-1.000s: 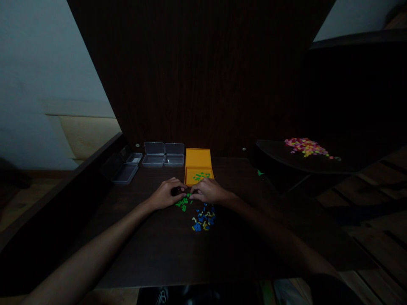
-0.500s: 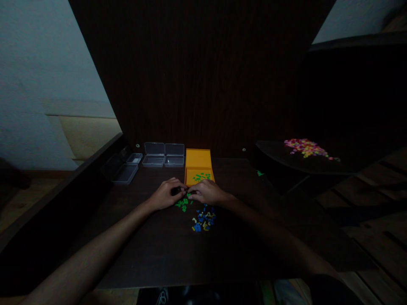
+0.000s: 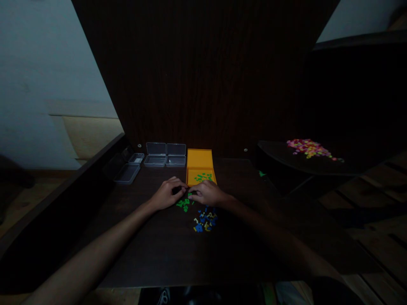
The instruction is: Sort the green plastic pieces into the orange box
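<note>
My right hand (image 3: pixel 208 193) is closed in a pinch just in front of the open yellow box (image 3: pixel 199 159), a small green piece (image 3: pixel 190 195) at its fingertips. Close beside it, my left hand (image 3: pixel 168 192) has curled fingers, with thumb and fingertips drawn near each other by the box's front left corner. What it holds, if anything, is too small to make out. A pile of green pieces (image 3: pixel 183 204) lies on the table below the hands. More green pieces (image 3: pixel 203 177) are inside the box, partly hidden by my right hand.
Mixed blue and yellow pieces (image 3: pixel 205 221) lie nearer me on the dark table (image 3: pixel 152 250). Open clear plastic cases (image 3: pixel 155 160) stand at the back left, another clear case (image 3: pixel 127 173) farther left. Colourful beads (image 3: pixel 310 148) cover part of a dark shelf (image 3: pixel 280 154) at right.
The whole view has shifted slightly. My right fingertips have parted a little from the left hand, and the green piece shows more clearly by them. My left hand stays nearly still.
</note>
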Motion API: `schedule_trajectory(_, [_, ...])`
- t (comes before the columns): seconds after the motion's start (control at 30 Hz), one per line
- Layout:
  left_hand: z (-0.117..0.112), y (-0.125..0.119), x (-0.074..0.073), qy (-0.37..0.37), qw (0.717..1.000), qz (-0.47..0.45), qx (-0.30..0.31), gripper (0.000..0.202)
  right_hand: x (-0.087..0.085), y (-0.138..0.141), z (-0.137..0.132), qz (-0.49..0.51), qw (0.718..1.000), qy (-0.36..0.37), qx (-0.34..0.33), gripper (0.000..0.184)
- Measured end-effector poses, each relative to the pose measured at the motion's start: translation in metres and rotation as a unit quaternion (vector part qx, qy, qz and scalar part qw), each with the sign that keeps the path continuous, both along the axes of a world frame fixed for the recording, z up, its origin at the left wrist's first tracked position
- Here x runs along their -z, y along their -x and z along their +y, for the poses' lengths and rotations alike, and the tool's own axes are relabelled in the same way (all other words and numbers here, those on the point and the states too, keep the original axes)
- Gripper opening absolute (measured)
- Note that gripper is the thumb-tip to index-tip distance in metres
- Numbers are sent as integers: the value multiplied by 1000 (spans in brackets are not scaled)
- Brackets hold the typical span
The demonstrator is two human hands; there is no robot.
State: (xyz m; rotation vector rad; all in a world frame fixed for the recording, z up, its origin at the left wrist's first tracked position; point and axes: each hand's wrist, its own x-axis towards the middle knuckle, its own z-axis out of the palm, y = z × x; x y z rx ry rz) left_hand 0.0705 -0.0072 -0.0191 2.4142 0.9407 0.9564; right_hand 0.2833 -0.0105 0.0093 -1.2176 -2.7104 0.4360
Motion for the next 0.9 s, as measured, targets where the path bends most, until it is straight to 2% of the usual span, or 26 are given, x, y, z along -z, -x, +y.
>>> schedule_trajectory(0.6, [0,0,0,3,1000,7,-4,15,9,9,-6,-31,999,-45,7,26])
schedule_trajectory(0.77, [0,0,-1,-2,1000,6,-2,15,1,9,-7,-9,999,-44,6,25])
schedule_trajectory(0.9, [-2,0,-1,-4,1000,5,-15,16,-12,3,-2,16,998,-58,31,24])
